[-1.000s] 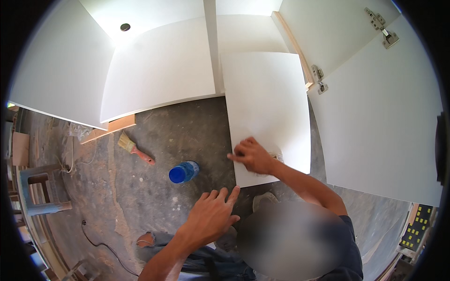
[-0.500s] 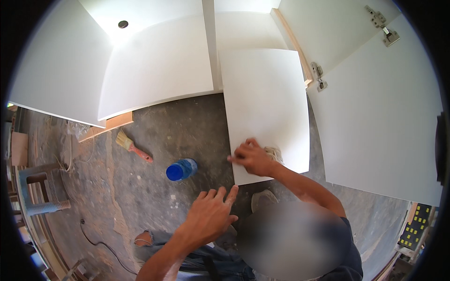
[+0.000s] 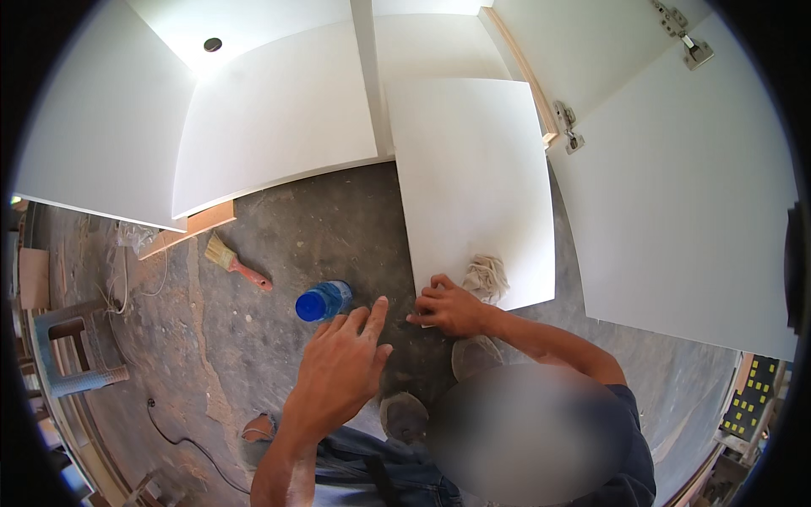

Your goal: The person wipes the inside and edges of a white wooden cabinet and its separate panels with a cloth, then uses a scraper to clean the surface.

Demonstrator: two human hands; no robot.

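My left hand (image 3: 342, 369), palm down with its fingers stretched out and apart, holds nothing. It hovers over the floor just in front of a clear plastic bottle with a blue cap (image 3: 311, 306). The fingers of my right hand (image 3: 448, 306) are bent round the near left corner of a white panel (image 3: 473, 177); the fingertips are partly hidden. Right beside that wrist, a crumpled beige rag (image 3: 486, 279) lies on the panel. The panel slopes out from a white cabinet (image 3: 279, 110).
A paintbrush with a red handle (image 3: 251, 275) lies on the concrete floor, left of the bottle. On the right, a cabinet door (image 3: 676, 211) hangs open on metal hinges (image 3: 568, 127). A plastic stool (image 3: 80, 346) lies at far left, near a black cable (image 3: 182, 439).
My right hand has moved toward me to the panel's near left corner, uncovering the rag. My left hand has shifted left and forward toward the bottle. The view has shifted slightly.
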